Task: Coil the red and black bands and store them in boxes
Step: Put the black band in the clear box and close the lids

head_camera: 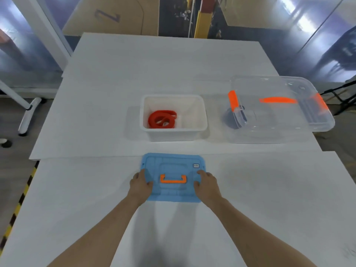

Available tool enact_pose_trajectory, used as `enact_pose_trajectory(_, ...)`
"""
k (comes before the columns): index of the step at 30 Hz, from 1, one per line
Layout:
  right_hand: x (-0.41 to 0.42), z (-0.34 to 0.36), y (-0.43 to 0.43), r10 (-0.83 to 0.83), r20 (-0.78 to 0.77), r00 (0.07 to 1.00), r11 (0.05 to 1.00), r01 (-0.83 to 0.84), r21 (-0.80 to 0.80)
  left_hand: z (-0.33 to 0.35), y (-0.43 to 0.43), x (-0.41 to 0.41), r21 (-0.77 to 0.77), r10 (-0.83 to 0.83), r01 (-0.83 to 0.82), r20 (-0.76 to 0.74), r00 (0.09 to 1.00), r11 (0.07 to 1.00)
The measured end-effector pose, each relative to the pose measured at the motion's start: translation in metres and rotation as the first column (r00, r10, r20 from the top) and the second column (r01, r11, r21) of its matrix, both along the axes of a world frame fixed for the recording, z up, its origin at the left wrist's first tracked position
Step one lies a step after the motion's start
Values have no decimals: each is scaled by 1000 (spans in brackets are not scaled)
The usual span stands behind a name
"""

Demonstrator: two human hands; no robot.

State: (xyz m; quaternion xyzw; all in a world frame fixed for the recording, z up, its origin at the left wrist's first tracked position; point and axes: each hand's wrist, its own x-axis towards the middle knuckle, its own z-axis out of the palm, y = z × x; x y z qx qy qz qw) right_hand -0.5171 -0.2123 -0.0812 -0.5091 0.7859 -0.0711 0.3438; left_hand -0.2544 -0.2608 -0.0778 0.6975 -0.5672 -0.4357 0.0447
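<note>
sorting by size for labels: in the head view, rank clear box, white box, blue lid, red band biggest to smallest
1. clear box
2. white box and blue lid: look alike, lid nearer the camera, so not ranked
3. red band

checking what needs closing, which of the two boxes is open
The white box in the middle, with the coiled red band inside: it has no lid on. The clear box to its right has its lid on.
</note>
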Motion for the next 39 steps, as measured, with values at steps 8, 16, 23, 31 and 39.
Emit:
enact_pose_trajectory(8, 17, 38, 25, -93, 108, 990, 932, 125, -340, 39, 34, 3, -294, 161, -193, -127, 979, 936)
enact_pose_trajectory(16, 8, 96, -43, -33, 90, 995, 867, 73, -492, 101, -34, -2, -451, 142, -228, -217, 966, 863)
enact_pose_trajectory(23, -13, 124, -143, 21, -40, 999, 879, -38, -476, 128, -125, -9, -485, 93, -157, -153, 984, 860)
enact_pose_trajectory(31, -32, 111, -205, 57, -89, 994, 949, -82, -305, 106, -192, -18, -379, -20, 28, 24, 1000, 925)
enact_pose_trajectory(39, -43, 86, -215, 183, -132, 974, 961, -206, -186, 73, -194, -24, -440, -42, 81, 99, 994, 894)
